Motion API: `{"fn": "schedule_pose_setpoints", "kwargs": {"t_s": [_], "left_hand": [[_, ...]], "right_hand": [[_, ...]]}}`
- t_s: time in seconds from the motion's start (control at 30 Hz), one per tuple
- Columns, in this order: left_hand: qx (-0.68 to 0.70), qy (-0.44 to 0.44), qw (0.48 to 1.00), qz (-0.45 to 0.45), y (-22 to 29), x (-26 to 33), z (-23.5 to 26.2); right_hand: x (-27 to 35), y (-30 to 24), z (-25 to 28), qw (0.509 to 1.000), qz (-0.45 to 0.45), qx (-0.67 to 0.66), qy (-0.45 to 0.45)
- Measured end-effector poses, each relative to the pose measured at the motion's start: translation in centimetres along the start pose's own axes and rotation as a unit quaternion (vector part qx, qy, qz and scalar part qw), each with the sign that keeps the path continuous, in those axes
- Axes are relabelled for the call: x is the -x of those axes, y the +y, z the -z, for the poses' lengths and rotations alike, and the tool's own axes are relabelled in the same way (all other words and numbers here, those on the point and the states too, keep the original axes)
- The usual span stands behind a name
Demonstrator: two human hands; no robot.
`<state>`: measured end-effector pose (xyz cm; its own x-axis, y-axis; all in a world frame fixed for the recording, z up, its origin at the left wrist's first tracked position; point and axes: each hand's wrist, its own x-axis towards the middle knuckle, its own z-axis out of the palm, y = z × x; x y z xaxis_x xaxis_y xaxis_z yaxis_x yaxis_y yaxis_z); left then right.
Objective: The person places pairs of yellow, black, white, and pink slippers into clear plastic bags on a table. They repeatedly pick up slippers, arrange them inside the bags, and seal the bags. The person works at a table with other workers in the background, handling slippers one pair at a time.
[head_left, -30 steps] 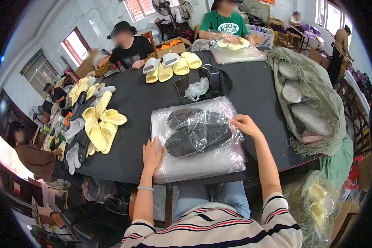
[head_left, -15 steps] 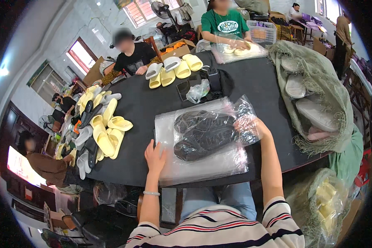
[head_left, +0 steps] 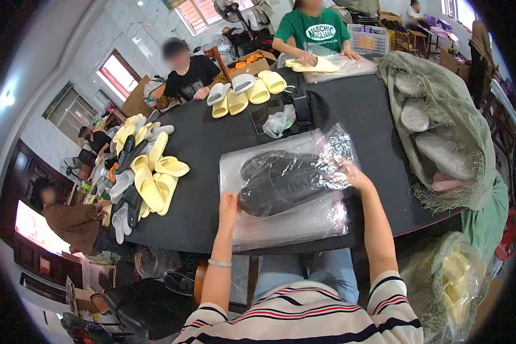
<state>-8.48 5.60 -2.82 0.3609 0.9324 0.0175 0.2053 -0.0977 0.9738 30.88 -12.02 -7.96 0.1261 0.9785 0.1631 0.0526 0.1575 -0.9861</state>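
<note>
In front of me lies a pair of black slippers [head_left: 281,186] inside a clear plastic bag [head_left: 327,157], on top of a stack of flat clear bags [head_left: 275,234]. My left hand [head_left: 229,207] is closed on the bag's left end, beside the slippers' ends. At the other end, the fingers of my right hand [head_left: 350,174] are closed on the crinkled, shiny plastic. Part of those fingers is hidden under the film.
Yellow, grey and black slippers [head_left: 152,189] are heaped at the table's left. More slippers [head_left: 239,102] stand in a row ahead, near a phone [head_left: 259,121]. A green woven sack [head_left: 441,126] of pale slippers is at the right. Two co-workers [head_left: 312,31] sit across the black table [head_left: 206,137].
My left hand has gone from lying spread on the bag stack to gripping the bag's left end. My right hand stays on the other end. The co-worker in green has shifted a yellow slipper leftward.
</note>
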Motion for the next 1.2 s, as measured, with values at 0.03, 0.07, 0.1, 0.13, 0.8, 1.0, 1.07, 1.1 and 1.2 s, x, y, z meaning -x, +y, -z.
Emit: {"fn": "schedule_pose_setpoints", "kwargs": {"t_s": [0.03, 0.07, 0.1, 0.13, 0.8, 1.0, 1.07, 1.1, 1.2], "left_hand": [[0.06, 0.014, 0.998, -0.002, 0.2, 0.2, 0.8], [0.039, 0.036, 0.998, -0.013, 0.4, 0.5, 1.6], [0.019, 0.058, 0.998, -0.024, 0.7, 0.8, 2.4], [-0.001, 0.08, 0.996, -0.035, 0.8, 1.0, 3.2], [-0.321, -0.02, 0.911, -0.257, -1.4, 0.5, 2.2], [-0.352, 0.028, 0.899, -0.26, -3.3, 2.0, 1.3], [-0.343, 0.035, 0.906, -0.247, -2.9, 2.0, 1.5], [-0.337, 0.039, 0.907, -0.248, -3.1, 2.1, 1.5], [-0.336, 0.025, 0.905, -0.261, -3.1, 2.0, 0.9]], "right_hand": [[-0.3, -0.4, -0.8, 0.999, -0.025, -0.009, 0.019], [-0.4, -1.8, -2.1, 0.998, -0.053, -0.017, 0.038], [-0.4, -3.4, -3.4, 0.998, -0.058, -0.019, 0.034], [-0.3, -5.3, -4.7, 0.997, -0.063, -0.019, 0.029], [-0.1, -2.1, -3.3, 0.963, 0.043, 0.25, 0.094], [-0.4, -5.0, -4.4, 0.941, -0.022, 0.338, 0.019], [-0.4, -6.7, -5.8, 0.93, -0.032, 0.366, 0.017], [-0.6, -6.6, -6.0, 0.916, 0.023, 0.401, 0.003], [-2.4, -4.3, -5.2, 0.846, 0.225, 0.471, -0.107]]}}
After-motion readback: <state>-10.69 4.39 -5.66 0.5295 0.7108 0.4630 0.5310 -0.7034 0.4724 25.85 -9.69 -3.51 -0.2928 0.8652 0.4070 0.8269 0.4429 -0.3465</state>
